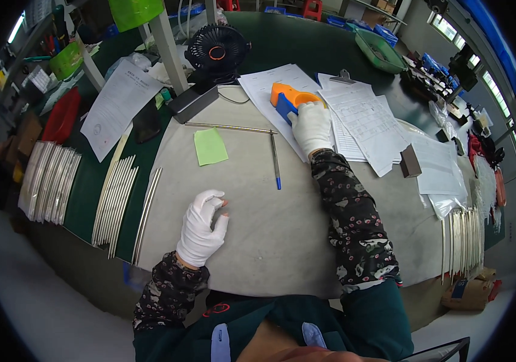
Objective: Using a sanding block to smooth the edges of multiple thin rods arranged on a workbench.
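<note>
My right hand (312,128), in a white glove, reaches to the far side of the mat and is closed on an orange-and-blue tape dispenser (294,95). The dispenser rests over papers, and my fingers partly hide it. Over the left part of the grey mat (258,241) my left hand (203,226) is held with loosely curled fingers, thumb apart and nothing in it. Two bare fingertips stick out of its glove. Between the hands lie a pen (275,160) with a blue end and a green paper note (211,146). A thin metal rod (230,127) lies crosswise beyond them.
Bundles of metal rods (116,196) lie at the left, with wrapped ones (51,181) farther out. More rods (464,241) sit at the right edge. A black fan (217,51), a clipboard (343,77) with papers, a small dark block (410,161) and a green basket (380,51) stand farther back.
</note>
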The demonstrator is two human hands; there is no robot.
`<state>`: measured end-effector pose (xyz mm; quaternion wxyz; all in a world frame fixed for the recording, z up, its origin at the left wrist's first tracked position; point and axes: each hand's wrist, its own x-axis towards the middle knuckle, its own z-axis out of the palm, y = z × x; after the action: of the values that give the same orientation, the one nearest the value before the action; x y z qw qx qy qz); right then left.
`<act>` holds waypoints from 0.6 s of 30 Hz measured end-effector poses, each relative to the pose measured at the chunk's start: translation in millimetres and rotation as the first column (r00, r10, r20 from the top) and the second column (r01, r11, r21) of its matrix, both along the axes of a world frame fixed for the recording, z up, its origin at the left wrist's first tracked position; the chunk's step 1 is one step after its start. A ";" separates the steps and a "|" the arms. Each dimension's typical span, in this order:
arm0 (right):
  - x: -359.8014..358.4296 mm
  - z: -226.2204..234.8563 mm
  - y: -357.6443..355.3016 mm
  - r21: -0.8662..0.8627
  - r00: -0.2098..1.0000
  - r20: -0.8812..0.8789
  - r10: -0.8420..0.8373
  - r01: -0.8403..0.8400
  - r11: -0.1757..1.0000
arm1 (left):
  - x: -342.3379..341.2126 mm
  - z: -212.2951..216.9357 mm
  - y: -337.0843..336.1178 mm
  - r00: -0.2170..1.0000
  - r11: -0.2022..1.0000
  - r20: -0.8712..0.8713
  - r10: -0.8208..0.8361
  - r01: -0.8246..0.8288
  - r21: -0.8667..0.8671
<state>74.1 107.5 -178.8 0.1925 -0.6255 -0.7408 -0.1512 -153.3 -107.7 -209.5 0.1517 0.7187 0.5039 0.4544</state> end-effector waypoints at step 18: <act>5.6 -2.9 -13.0 0.331 0.990 0.031 0.136 -0.138 0.933 | 2.6 -2.8 3.1 0.999 0.999 -0.031 -0.043 0.043 -0.014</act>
<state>79.7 94.5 -181.7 0.3025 -0.5305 -0.7472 -0.2625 -150.8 -104.6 -212.3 0.1584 0.7353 0.4938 0.4363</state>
